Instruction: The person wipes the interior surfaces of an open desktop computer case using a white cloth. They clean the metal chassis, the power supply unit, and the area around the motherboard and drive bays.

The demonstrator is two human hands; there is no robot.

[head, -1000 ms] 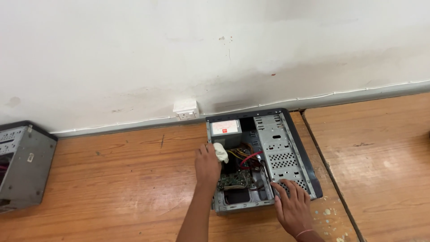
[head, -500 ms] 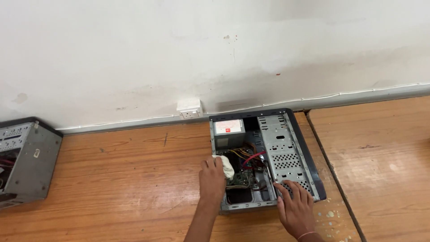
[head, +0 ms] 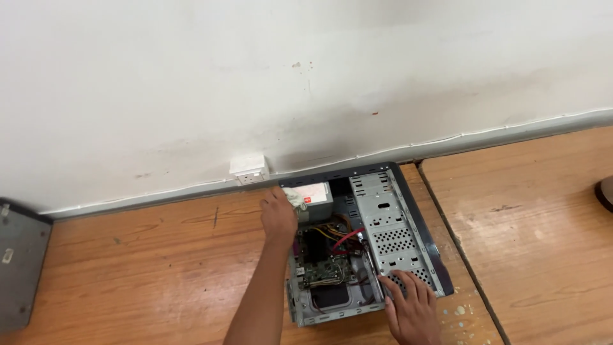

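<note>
— Where I stand, nearest to me is the right hand (head: 412, 310), fingers spread and pressed flat on the lower corner of the open computer case (head: 357, 249). Do you see it?

— Yes. It rests on the perforated drive cage (head: 393, 239), at its near end. And the case itself?

— Lying on its side on the wooden counter (head: 128, 262), open face up, its far end almost against the wall (head: 255, 76). Inside there is a green circuit board (head: 319, 271) with red and yellow wires (head: 338, 237) above it.

— What about the left hand (head: 278, 214)?

— Further in, the arm reaches up along the case's left edge. Its fingers are curled around a small white cloth (head: 297, 199), pinching it against the grey power supply box (head: 317, 195) at the far left corner of the case.

— Anything beyond that?

— A white wall socket (head: 249, 168) just behind the case, low on the wall. Far off to the left, part of another grey case (head: 19, 268) lies on the counter, well apart.
</note>
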